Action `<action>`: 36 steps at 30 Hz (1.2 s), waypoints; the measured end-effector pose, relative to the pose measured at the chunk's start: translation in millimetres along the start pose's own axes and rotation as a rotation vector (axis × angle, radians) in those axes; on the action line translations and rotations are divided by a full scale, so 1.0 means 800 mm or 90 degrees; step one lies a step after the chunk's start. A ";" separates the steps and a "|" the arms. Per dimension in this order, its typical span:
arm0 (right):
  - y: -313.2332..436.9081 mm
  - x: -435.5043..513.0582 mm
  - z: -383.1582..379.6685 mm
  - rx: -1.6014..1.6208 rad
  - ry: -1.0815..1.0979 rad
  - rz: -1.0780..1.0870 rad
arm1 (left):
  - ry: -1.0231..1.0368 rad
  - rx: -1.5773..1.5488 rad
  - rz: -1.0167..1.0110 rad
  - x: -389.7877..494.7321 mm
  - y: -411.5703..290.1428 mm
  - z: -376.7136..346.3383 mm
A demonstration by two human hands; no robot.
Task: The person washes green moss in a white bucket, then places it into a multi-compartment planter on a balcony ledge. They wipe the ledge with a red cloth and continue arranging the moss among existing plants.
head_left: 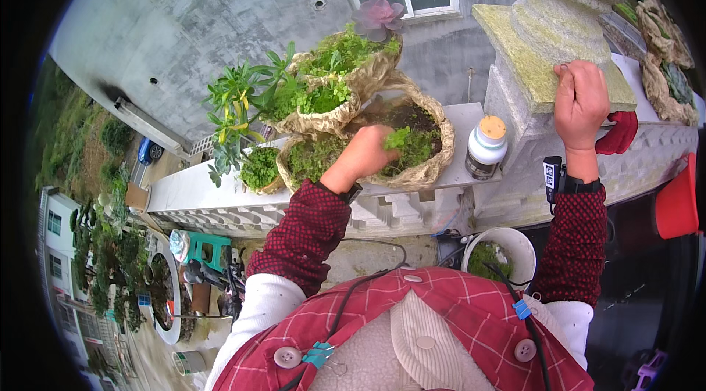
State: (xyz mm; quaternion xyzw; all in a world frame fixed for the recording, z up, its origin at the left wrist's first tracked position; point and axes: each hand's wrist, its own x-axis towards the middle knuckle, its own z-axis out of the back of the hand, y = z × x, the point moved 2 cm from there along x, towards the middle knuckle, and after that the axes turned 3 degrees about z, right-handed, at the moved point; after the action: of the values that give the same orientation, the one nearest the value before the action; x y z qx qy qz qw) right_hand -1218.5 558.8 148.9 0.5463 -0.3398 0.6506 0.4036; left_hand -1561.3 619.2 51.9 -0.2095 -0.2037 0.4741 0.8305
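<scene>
My left hand reaches into a rough, bark-like planter that holds soil and low green plants. Its fingers point down beside a bright green sprig; the fingertips are partly hidden, so I cannot tell whether they grip it. My right hand is raised at the edge of the mossy stone cap of a pillar, with its fingers curled; whether they hold anything does not show. A dark red glove is just behind my right wrist. Between the planter and the pillar stands a white bottle with an orange-tan lid.
More planters with greenery and a pink succulent stand on the stone railing. A small pot is at their left. Below the railing is a white bucket with moss inside. A red bucket is at far right.
</scene>
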 end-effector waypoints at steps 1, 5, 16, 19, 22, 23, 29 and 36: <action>0.000 0.001 -0.001 -0.008 0.001 0.004 | 0.019 0.030 0.001 0.001 -0.002 -0.012; 0.001 0.001 0.001 -0.007 0.000 0.005 | 0.068 0.144 -0.072 0.005 -0.003 -0.043; 0.004 0.001 0.001 -0.007 0.022 -0.013 | 0.058 0.318 -0.164 0.017 -0.008 -0.065; 0.005 0.002 0.002 -0.012 0.023 -0.008 | 0.058 0.276 -0.118 0.014 -0.006 -0.060; 0.003 0.002 0.004 -0.016 0.016 0.007 | -0.060 0.097 -0.118 0.001 0.000 -0.033; 0.003 0.002 0.004 -0.018 0.015 0.005 | -0.104 0.035 -0.119 -0.005 0.006 -0.019; 0.004 0.001 0.002 -0.030 0.033 -0.004 | -0.242 -0.193 0.109 -0.096 0.079 0.049; 0.005 -0.001 0.001 -0.023 0.063 -0.008 | -0.424 -0.325 0.250 -0.216 0.143 0.099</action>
State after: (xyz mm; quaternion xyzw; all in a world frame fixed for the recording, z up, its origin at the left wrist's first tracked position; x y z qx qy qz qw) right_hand -1221.9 556.3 148.5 0.5082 -0.3278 0.6678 0.4340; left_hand -1765.2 533.9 31.4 -0.2780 -0.5259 0.5985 0.5366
